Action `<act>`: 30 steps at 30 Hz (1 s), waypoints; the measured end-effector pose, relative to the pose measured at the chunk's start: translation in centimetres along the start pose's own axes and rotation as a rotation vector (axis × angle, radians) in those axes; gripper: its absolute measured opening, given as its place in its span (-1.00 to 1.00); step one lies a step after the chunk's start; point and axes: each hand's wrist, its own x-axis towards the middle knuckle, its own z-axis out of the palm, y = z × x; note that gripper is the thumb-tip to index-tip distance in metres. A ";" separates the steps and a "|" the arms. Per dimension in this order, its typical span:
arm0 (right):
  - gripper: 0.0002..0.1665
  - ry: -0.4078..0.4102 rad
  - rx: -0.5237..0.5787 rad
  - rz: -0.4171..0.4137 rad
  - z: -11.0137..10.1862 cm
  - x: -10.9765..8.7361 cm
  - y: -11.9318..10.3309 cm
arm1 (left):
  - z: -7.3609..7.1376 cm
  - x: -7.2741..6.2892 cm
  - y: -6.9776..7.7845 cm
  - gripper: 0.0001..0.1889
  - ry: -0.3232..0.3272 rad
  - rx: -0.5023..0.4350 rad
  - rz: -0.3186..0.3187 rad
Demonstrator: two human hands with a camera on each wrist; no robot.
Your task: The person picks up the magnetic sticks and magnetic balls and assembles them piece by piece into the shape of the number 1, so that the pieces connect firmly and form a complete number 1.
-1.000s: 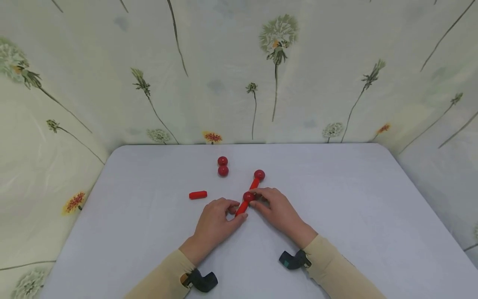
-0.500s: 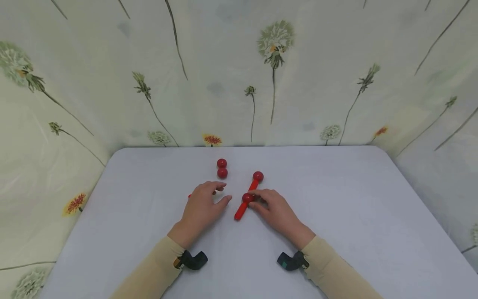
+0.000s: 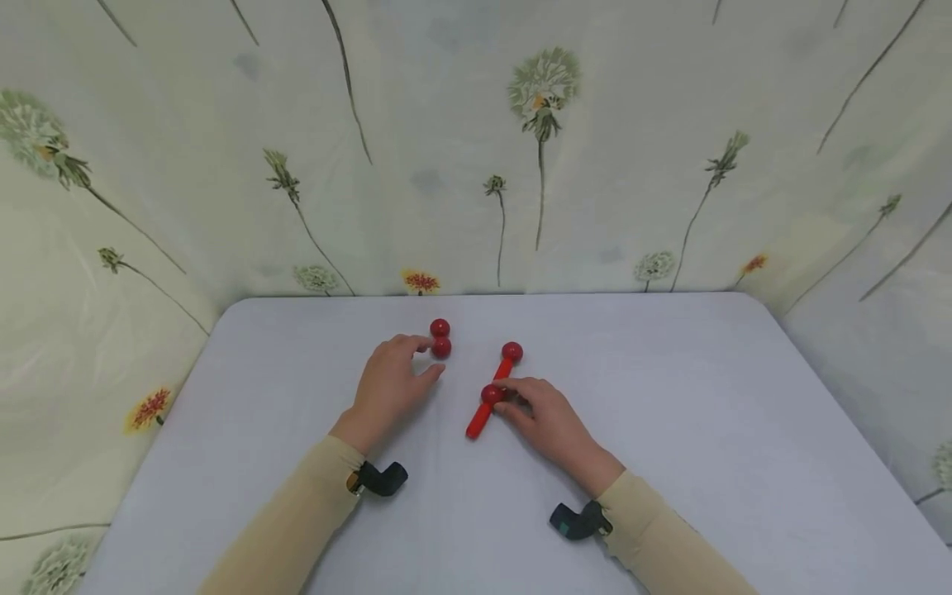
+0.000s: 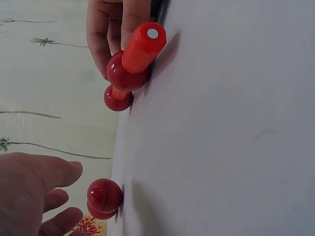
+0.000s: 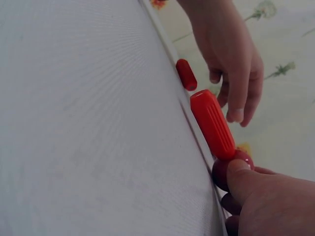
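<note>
A chain of red pieces lies slantwise on the table: a far ball [image 3: 511,352], a rod, a middle ball [image 3: 492,394] and a grooved near rod [image 3: 479,421], whose end has a pale round spot in the left wrist view. My right hand [image 3: 546,417] pinches the middle ball between thumb and fingers. To the left, my left hand [image 3: 388,384] reaches toward two loose red balls, with thumb and index finger spread beside the nearer ball [image 3: 441,347]. The farther ball [image 3: 440,328] sits right behind it. Nothing is held in the left hand.
One more red rod [image 5: 186,74] lies on the table in the right wrist view; the left hand hides it in the head view. The white table [image 3: 669,397] ends at a flower-patterned cloth [image 3: 595,198] behind and at the sides.
The left hand has let go of the chain's near rod and moved left and away to the two loose balls, covering the loose rod. The right hand keeps its pinch on the middle ball.
</note>
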 end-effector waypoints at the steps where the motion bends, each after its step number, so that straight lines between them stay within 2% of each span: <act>1: -0.58 0.000 0.001 -0.001 0.0 0.0 0.0 | 0.1 0.2 0.0 -0.54 -0.006 0.002 -0.002; 12: -0.56 -0.001 -0.004 0.008 0.0 -0.1 0.1 | 1.0 1.9 0.6 -0.43 -0.056 0.067 -0.051; 19: -0.55 0.002 -0.008 0.001 0.1 -0.1 0.1 | 1.8 2.3 0.3 -0.43 -0.067 0.108 -0.037; 30: -0.56 0.015 0.000 -0.002 0.0 -0.3 0.0 | 2.5 2.4 -0.7 -0.55 -0.029 0.079 0.004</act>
